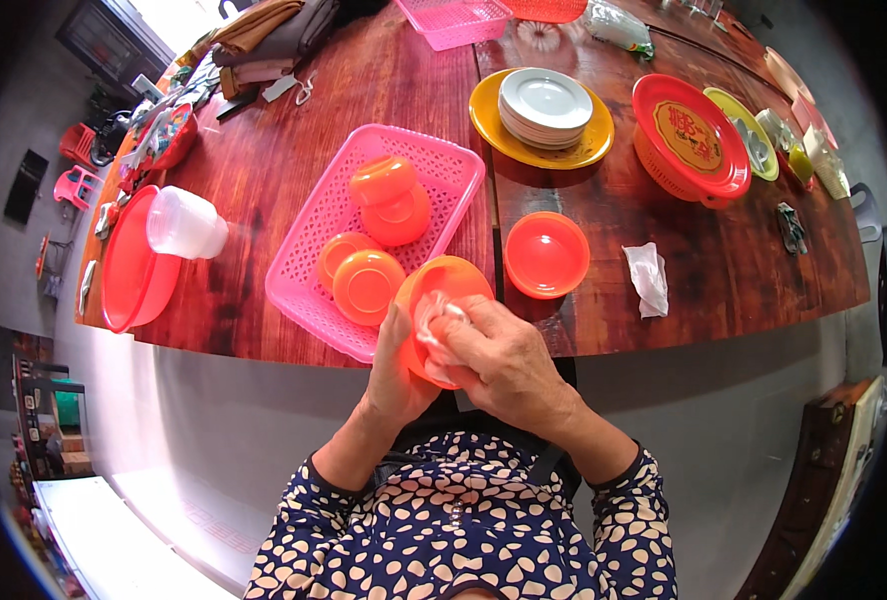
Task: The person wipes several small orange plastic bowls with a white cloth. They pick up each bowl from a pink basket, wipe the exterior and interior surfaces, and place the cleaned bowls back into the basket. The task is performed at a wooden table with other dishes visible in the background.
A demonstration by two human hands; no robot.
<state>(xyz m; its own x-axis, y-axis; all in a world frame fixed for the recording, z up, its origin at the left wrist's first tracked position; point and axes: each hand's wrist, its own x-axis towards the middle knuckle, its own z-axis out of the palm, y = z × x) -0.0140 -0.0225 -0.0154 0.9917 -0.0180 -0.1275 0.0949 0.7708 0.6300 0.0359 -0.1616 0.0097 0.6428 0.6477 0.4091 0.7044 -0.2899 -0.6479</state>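
Just off the table's near edge, my left hand [395, 372] grips an orange bowl [466, 275] by its side, tilting its opening toward my right. A crumpled white tissue [434, 318] is bunched in my right hand [509, 362], pressed against the bowl's inside. Beyond my left hand stands a pink perforated basket [294, 262] with several orange bowls [369, 285] in it, some upside down and leaning on each other. Another orange bowl [547, 256] sits upright on the table, right of the basket.
A yellow plate [487, 128] bears a stack of white plates [547, 98]. To the right are a red lidded basket [691, 135] and a used tissue [647, 279]. At left, a red basin [136, 270] stands beside stacked clear plastic cups [186, 222]. A pink basket [454, 22] lies at the back.
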